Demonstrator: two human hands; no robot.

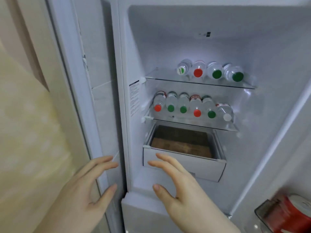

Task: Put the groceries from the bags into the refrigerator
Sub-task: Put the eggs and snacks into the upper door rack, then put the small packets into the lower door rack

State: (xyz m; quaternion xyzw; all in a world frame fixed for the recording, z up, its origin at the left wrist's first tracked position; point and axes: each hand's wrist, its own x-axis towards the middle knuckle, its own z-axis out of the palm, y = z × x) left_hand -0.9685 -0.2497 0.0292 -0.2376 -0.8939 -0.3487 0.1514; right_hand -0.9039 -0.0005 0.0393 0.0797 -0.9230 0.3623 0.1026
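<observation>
The refrigerator (168,39) stands open in front of me, white inside and lit. Several clear bottles with red and green caps lie on the upper glass shelf (198,82). Several more lie on the lower glass shelf (193,124). Below them a white drawer (198,167) is pulled out, with a brown lining showing inside. My right hand (181,187) is empty, fingers spread and straight, just in front of the drawer's front panel. My left hand (89,187) is empty too, fingers extended at the cabinet's left edge (117,115). No grocery bag is in view.
A cream wall (25,132) fills the left side. The open fridge door (286,148) runs along the right. At its bottom right a clear door bin (260,216) holds a red container (289,214) with a white lid.
</observation>
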